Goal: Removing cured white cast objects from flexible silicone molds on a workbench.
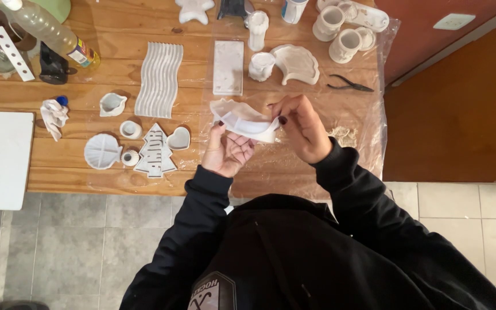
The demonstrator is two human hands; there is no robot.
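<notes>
Left hand (227, 150) palm-up, fingers gripping white mould (245, 120) from below, right hand (302, 127) pinching its 3 o'clock edge, mould above table (104, 178) centre, pliers (348, 85) at 1 o'clock

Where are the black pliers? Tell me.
In the head view, the black pliers lie on the wooden table's right side, beside the shell-shaped white piece.

**What the head view is keeping back**

The top edge is cutting off the star-shaped cast (195, 10), the dark piece (233, 8) right of it and the white bottle (292, 10) — tops unseen. The left hand (227, 150) and right hand (301, 130) are covering parts of the white flexible mould (245, 120), below the rectangular slab (228, 67) — its contents are staying hidden.
</notes>
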